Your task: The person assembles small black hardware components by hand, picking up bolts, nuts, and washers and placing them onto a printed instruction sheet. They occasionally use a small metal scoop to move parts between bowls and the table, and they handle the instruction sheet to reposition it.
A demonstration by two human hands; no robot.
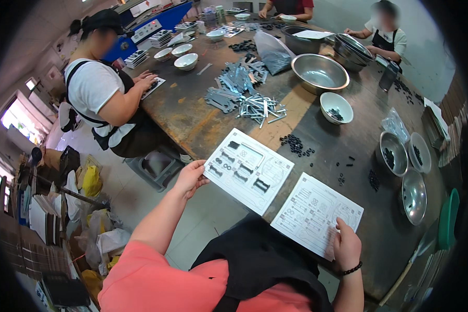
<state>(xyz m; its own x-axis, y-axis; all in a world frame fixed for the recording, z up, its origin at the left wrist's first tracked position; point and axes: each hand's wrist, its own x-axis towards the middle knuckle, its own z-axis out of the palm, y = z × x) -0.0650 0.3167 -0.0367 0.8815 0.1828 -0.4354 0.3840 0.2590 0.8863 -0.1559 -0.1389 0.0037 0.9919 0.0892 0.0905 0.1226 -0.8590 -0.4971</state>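
Observation:
With its thumb and fingers at the left edge, my left hand (191, 178) grips a white printed card (273, 176). Black bolts and small rings lie in groups on that card, along with a silver hex key (255, 154). My right hand (347, 244), a dark bead bracelet at its wrist, pinches the right side of a second printed card (317, 213). The second card shows only printed line drawings. Both cards are at the table's near edge, side by side. Beyond them lies a pile of small black nuts (295, 145).
Flat metal wrenches (229, 86) and silver hex keys (261, 108) are heaped mid-table (192, 125). Bowls stand to the right, including a white bowl (337, 107) and a steel bowl (320, 73). A co-worker (101, 88) sits at left; others work across the table.

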